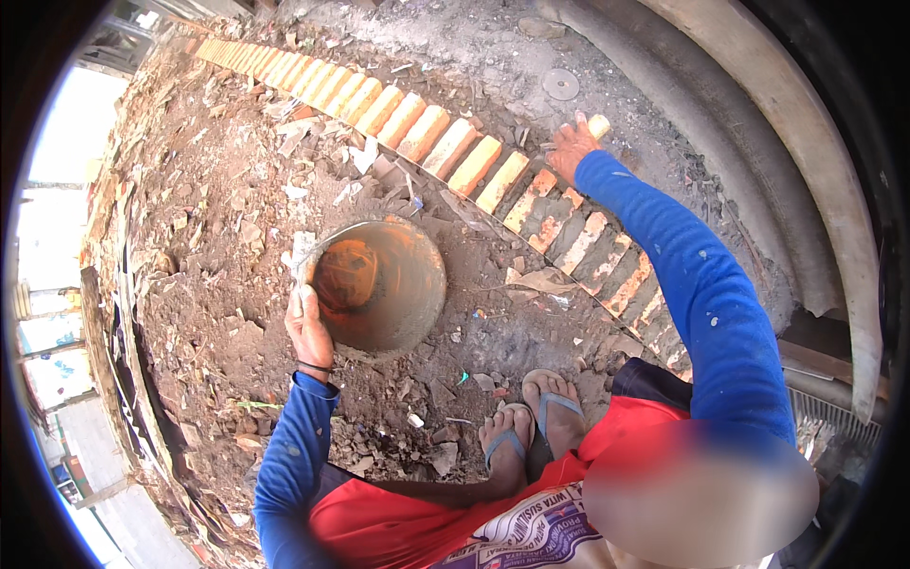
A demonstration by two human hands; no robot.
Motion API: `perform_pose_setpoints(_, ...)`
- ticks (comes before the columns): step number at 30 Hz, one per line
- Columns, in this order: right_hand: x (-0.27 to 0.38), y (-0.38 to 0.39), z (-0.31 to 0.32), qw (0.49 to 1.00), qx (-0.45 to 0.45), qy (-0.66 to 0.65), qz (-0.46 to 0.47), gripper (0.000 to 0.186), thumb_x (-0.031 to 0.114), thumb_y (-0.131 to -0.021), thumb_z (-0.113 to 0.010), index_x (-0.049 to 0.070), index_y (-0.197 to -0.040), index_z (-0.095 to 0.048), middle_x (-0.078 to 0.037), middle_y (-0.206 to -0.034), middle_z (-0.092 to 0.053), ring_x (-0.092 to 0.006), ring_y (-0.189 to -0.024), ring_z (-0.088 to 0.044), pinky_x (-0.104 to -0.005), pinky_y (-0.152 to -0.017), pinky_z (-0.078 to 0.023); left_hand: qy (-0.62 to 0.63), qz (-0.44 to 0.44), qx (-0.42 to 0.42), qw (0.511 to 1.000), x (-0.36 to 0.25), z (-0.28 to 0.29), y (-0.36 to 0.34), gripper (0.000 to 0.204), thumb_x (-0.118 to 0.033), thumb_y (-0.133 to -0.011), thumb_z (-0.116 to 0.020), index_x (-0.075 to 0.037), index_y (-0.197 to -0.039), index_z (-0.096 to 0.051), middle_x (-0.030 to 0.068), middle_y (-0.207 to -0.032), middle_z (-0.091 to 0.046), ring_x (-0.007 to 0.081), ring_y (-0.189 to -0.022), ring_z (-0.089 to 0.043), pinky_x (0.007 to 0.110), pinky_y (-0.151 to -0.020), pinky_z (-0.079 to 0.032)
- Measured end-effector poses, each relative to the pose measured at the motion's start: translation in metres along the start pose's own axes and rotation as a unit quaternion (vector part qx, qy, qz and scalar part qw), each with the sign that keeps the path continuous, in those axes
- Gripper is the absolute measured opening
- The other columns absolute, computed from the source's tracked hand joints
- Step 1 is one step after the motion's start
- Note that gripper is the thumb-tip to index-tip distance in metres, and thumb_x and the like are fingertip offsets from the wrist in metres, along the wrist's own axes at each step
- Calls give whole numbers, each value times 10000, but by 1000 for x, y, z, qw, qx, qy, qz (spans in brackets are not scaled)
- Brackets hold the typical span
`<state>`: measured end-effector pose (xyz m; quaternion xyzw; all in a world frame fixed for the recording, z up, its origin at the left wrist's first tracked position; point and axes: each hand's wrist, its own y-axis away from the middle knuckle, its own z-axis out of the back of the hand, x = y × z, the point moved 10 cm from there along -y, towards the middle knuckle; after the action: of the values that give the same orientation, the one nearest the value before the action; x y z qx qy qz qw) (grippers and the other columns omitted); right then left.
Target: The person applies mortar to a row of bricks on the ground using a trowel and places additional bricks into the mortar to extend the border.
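1. The person squats on the dusty brown ground full of broken bits (227, 247). Two feet in grey flip-flops (531, 422) rest on the dirt.

2. The left hand (308, 332) holds the rim of a round metal bucket stained orange inside (379, 284). The bucket sits on the ground, just in front of the feet and near the bricks. The fingers are curled tight on the rim, so this grip is closed on the bucket.

3. The right hand (572, 147) is stretched out to the long row of orange bricks set on edge (417, 128). It holds a small pale block (599, 125). The fingers wrap round it, so this grip is closed on the block.

4. The step in hand looks like work on the brick row, with the bucket kept close by. This is my guess from how the hands lie.

5. The next move would call for a steady right hand at the bricks, and a firm left hand so the bucket does not tip.

6. The left arm in its blue sleeve is bent and close to the body. The right arm in its blue sleeve is long and almost straight, reaching up and away.

7. A grey curved concrete edge (758, 161) runs behind the bricks.
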<state>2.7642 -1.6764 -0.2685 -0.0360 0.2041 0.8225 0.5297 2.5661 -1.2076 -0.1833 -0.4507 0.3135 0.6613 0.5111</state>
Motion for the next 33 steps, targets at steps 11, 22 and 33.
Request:
perform_pose_setpoints(11,5,21,-23,999,5,-23,24,226,294,-913,-538,196,-993,-725,-111,-1240,-616,-283,-1235,-525,-576,-1062,-316,16,3,12,1000,-4,1,8,405,-248,-1034,-454,49,-1290,-555,75,-1219,-591,147,-1127,-513,286,-995,-385)
perform_pose_setpoints(22,-17,160,-102,988,59,-141,-35,366,366,-941,-525,127,-1211,-588,-181,-1150,-614,-349,-1059,-626,-477,-889,-496,25,13,15,999,6,6,4,421,-241,-1036,-450,52,-1326,-534,79,-1261,-581,149,-1162,-504,293,-1021,-372)
perform_pose_setpoints(33,-57,97,-60,993,-117,-14,-1,282,349,-936,-525,194,-1149,-627,-114,-1173,-629,-325,-1074,-627,-508,-911,-452,69,13,-8,997,8,11,1,385,-232,-1032,-468,62,-1259,-566,75,-1195,-603,130,-1081,-510,283,-970,-388)
